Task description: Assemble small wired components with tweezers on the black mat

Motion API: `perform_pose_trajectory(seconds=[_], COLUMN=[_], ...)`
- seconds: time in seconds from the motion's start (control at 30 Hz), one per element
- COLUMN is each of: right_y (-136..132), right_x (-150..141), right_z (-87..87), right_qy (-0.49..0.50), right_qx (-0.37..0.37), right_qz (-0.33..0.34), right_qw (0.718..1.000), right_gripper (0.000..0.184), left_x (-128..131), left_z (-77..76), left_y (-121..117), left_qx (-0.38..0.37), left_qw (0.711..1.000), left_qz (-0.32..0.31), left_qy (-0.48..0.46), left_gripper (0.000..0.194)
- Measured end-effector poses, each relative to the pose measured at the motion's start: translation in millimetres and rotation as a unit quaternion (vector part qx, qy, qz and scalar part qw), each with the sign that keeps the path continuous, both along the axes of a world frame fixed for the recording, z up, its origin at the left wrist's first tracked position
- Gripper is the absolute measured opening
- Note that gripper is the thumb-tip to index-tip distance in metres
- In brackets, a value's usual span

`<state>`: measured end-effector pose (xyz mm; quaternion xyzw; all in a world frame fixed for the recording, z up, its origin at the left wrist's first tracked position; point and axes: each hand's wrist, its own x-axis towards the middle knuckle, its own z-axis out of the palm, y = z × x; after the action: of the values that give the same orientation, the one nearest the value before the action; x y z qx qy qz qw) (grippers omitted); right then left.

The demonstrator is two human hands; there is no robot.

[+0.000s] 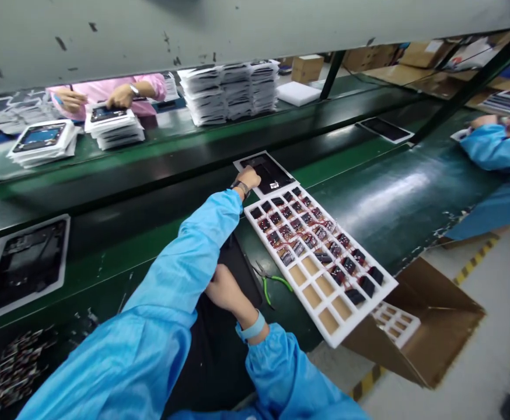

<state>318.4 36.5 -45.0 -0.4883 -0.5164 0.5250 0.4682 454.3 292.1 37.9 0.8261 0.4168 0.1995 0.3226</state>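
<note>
My left hand (248, 177) reaches forward with curled fingers over the left edge of a black tablet-like panel (269, 170) lying on a white sheet. Whether it grips that panel or something small, I cannot make out. Closer to me, my right hand (225, 289) is bent over a dark mat (241, 265), its fingers hidden behind my left sleeve. Beside it lie green-handled pliers (272, 283). A white foam tray (325, 262) to the right holds several black parts with red wires in its cells; some near cells show bare brown bottoms.
Another panel (25, 262) rests on the left; small loose parts (16, 367) lie below it. An open cardboard box (434, 326) stands under the tray's right side. A co-worker in pink (106, 93) handles stacked panels opposite; a co-worker's blue sleeve (491, 149) is at right.
</note>
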Motion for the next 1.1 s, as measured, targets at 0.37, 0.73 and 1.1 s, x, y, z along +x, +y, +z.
perform_pose_trajectory(seconds=[0.37, 0.73, 1.1], right_y=[11, 7, 63], right_x=[34, 80, 79], right_z=[19.9, 22.7, 10.2], right_qy=[-0.008, -0.243, -0.527], right_qx=[0.042, 0.082, 0.119], right_qz=[-0.136, -0.121, -0.158], right_qw=[0.99, 0.959, 0.827], right_gripper=[0.022, 0.029, 0.034], left_x=[-237, -480, -494], left_z=[125.4, 22.7, -92.2], left_y=[-64, -338, -393], left_qx=[0.02, 0.048, 0.048], left_qw=[0.996, 0.916, 0.913], left_qz=[0.069, 0.371, 0.401], left_qy=[-0.057, -0.144, 0.052], left_gripper=[0.023, 0.024, 0.037])
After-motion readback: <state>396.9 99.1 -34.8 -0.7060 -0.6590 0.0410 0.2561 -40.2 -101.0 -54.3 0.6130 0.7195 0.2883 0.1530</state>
